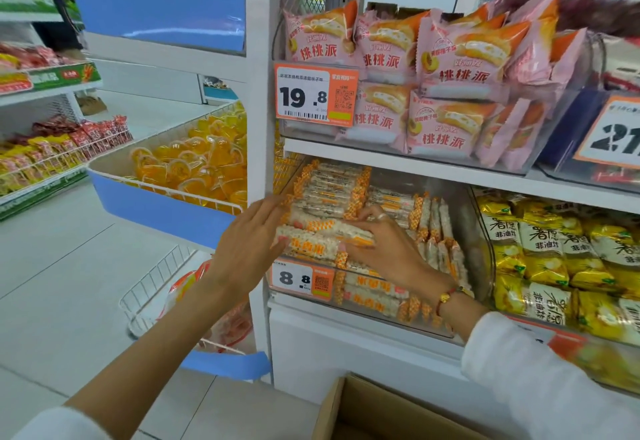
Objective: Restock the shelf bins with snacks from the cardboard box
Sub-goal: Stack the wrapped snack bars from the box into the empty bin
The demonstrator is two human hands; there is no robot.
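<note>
Snack bars going crosswise into the clear bin (481,231).
Right hand (388,249) grips the bars (322,235), long axis left-right above the bin's front; left hand (249,242), fingers straight, steadies their left end.

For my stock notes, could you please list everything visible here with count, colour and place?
Rice bars: many, white-orange, clear bin, lower shelf.
Peach pies: many, pink, upper bin.
Yellow packs: many, lower right bin.
Jelly cups: many, orange, wire basket left.
Price tags: three visible, orange-white, bin fronts.
Box: one, brown, bottom.
Left hand: flat against the bars.
Right hand: curled on one bar.
</note>
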